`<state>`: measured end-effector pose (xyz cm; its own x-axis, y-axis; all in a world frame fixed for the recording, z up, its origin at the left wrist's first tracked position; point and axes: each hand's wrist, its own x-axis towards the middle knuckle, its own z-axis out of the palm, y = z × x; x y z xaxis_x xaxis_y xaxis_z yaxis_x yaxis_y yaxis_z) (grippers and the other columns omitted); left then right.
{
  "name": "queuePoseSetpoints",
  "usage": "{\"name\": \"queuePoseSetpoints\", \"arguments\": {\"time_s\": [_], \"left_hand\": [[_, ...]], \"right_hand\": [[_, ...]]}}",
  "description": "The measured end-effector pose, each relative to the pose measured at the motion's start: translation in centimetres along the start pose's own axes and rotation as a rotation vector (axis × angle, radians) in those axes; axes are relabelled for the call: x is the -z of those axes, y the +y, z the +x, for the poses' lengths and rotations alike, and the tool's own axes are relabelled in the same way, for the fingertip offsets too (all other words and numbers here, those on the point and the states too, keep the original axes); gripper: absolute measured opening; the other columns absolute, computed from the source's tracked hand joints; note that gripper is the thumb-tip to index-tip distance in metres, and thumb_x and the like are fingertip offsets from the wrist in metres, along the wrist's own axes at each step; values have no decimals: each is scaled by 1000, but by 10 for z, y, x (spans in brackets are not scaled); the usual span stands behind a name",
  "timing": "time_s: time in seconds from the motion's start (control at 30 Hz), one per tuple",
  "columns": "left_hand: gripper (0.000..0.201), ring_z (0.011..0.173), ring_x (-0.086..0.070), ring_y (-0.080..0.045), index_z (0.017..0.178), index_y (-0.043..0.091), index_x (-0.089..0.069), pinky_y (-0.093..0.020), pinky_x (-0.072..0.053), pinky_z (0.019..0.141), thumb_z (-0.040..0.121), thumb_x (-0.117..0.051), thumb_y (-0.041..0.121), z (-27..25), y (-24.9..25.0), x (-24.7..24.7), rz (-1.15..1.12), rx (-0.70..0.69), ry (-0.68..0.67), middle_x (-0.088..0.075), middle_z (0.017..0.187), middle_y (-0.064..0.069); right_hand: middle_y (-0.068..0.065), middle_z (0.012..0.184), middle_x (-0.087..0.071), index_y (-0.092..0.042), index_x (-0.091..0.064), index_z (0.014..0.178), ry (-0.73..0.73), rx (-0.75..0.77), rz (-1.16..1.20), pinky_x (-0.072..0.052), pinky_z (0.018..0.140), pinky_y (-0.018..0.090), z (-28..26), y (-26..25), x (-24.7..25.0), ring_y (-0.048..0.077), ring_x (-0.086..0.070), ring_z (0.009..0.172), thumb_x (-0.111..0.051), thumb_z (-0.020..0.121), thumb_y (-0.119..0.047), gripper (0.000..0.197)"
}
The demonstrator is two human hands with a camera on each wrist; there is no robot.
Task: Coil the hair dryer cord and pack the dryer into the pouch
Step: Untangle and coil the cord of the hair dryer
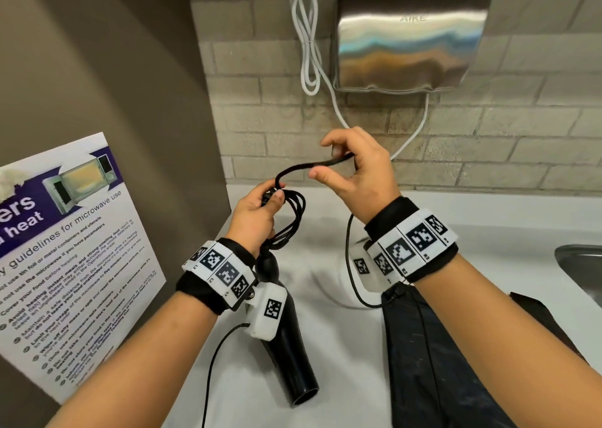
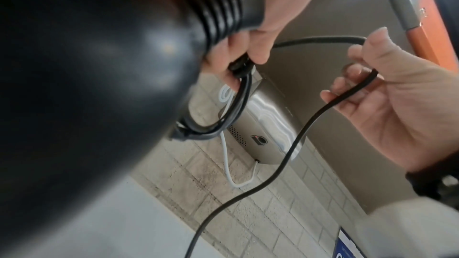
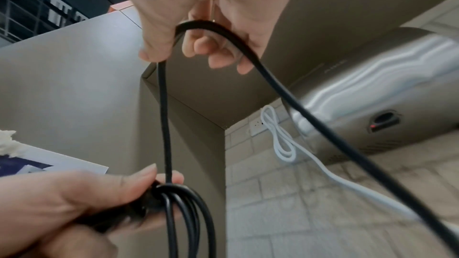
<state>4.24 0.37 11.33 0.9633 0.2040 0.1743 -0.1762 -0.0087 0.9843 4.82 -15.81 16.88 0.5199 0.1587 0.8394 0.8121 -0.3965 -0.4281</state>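
My left hand (image 1: 260, 210) grips several coiled loops of the black cord (image 1: 294, 214), and the dryer's ribbed cord collar (image 2: 231, 13) sits in its palm. The black hair dryer (image 1: 290, 349) slants down below that wrist over the counter, nozzle toward me. My right hand (image 1: 329, 162), raised to the right of the left, holds a strand of cord (image 3: 248, 50) draped over its curled fingers. The slack runs down past my right wrist toward the counter. In the right wrist view my left hand (image 3: 87, 203) pinches the loops (image 3: 183, 203). The black pouch (image 1: 439, 362) lies on the counter at the lower right.
A white counter (image 1: 325, 346) meets a brick wall carrying a steel hand dryer (image 1: 410, 39) and a looped white cable (image 1: 306, 43) from a socket. A microwave poster (image 1: 65, 264) hangs on the left wall. A sink edge (image 1: 580, 271) shows at the right.
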Motion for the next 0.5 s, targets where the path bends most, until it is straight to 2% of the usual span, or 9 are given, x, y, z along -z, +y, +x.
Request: {"name": "queuePoseSetpoints", "arguments": {"time_s": [0.07,0.13,0.17,0.23,0.33,0.37,0.43,0.5], "left_hand": [[14,33,-24,-2,101,24,-59,-13,-25,34,94,-49,17,0,0,-2,-4,-1,31,-48,67,7],[15,30,-27,-3,105,22,-59,-13,-26,33,94,-50,18,0,-1,-4,-6,-4,46,-47,68,6],[16,30,-27,-3,107,21,-59,-13,-25,33,94,-50,18,0,-1,-5,-9,-6,50,-46,68,6],[18,30,-26,-3,110,18,-60,-13,-24,33,94,-51,18,-2,-2,-8,-16,-4,46,-44,66,6],[20,30,-30,-3,111,15,-60,-13,-25,33,93,-52,18,-4,-2,-11,-10,-3,28,-46,67,7],[21,29,-31,-2,112,14,-60,-13,-25,32,93,-52,18,-5,-1,-13,-6,-3,22,-48,69,7],[22,29,-33,-2,113,13,-60,-12,-25,33,93,-52,18,-7,-1,-14,-8,2,20,-49,71,7],[23,29,-33,-2,114,13,-60,-12,-24,33,93,-51,18,-7,-1,-13,-6,5,22,-49,71,7]], "right_hand": [[-8,99,-53,-9,-54,115,-19,-86,-6,-35,89,5,-12,7,4,-9,-47,95,-77,68,-22,54],[1,124,-51,-11,-39,132,-41,-239,-43,-32,102,16,-28,20,4,6,-45,117,-77,70,-18,72],[5,133,-47,-12,-32,137,-58,-335,-65,-31,106,21,-39,29,2,12,-42,124,-75,72,-17,78],[9,138,-43,-11,-26,140,-118,-549,-127,-32,107,27,-62,51,-4,19,-39,129,-73,75,-18,80],[13,136,-44,-6,-35,135,-283,-790,-245,-32,105,29,-98,85,-15,26,-42,126,-66,81,-17,63],[14,134,-44,-7,-42,131,-332,-813,-267,-32,103,27,-109,95,-19,28,-44,124,-62,85,-16,51],[15,124,-50,-7,-59,111,-346,-821,-248,-35,95,24,-125,107,-23,30,-52,114,-52,90,-14,23],[15,113,-56,-3,-63,96,-313,-832,-191,-35,83,19,-132,113,-24,29,-56,103,-45,92,-8,19]]}}
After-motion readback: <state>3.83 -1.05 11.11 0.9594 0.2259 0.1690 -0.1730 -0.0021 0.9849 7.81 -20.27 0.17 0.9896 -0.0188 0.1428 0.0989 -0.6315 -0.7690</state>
